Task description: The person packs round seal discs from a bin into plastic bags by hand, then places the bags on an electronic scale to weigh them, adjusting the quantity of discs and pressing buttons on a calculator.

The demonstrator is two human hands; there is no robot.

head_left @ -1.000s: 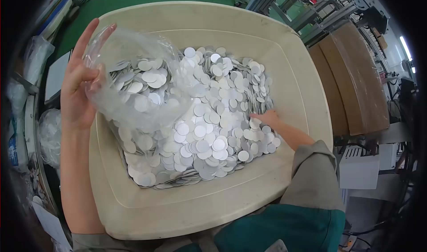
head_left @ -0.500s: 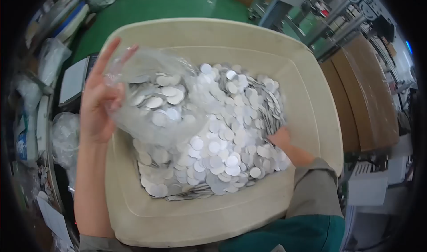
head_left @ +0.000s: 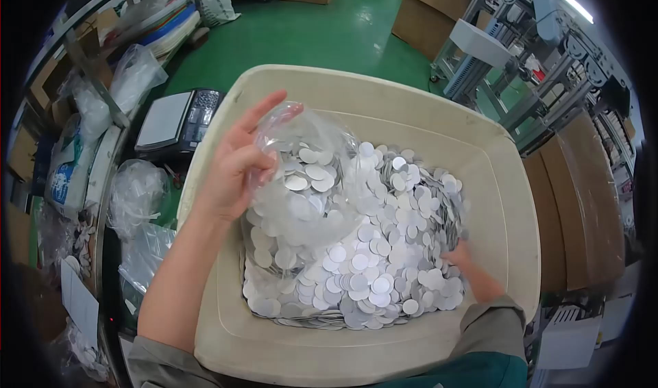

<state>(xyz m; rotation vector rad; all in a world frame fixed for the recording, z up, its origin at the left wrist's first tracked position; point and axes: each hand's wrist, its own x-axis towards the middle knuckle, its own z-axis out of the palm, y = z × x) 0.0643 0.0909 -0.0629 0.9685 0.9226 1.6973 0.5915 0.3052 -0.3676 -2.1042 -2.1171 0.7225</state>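
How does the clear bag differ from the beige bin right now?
The clear bag is see-through, whereas the beige bin is opaque. The clear bag looks limp and crumpled; the beige bin looks rigid. The clear bag is also much smaller than the beige bin. Both contain flat, pale round discs.

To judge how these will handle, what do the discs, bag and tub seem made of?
Discs: perhaps metal or coated card, silvery-white; flat faces catch bright glare.
Bag: likely thin plastic film, clear and glossy; it creases and shows discs through.
Tub: probably moulded plastic, dull cream; smooth, rounded corners.
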